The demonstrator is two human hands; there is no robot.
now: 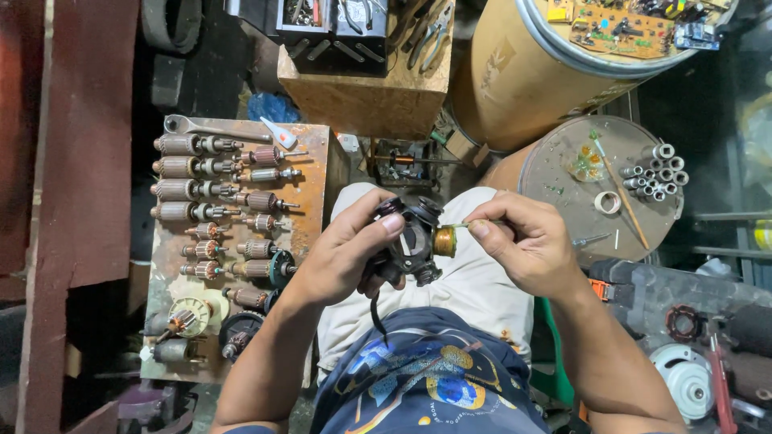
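Note:
My left hand [346, 257] grips a black motor stator [410, 241] with black wound coils, held over my lap. One coil on its right side is bright copper wire [444, 241]. My right hand [527, 245] pinches a thin wire end [466, 225] that runs to that copper coil, thumb and forefinger closed on it. A black lead [375, 313] hangs down from the stator over my shirt.
A rusty metal tray [310, 201] at my left holds several motor armatures [193, 169] in rows. A wooden box [370, 96] with pliers stands ahead. Two drums [515, 88] at right carry circuit boards, small tubes [659, 170] and a tape ring. Motor parts [683, 378] lie at lower right.

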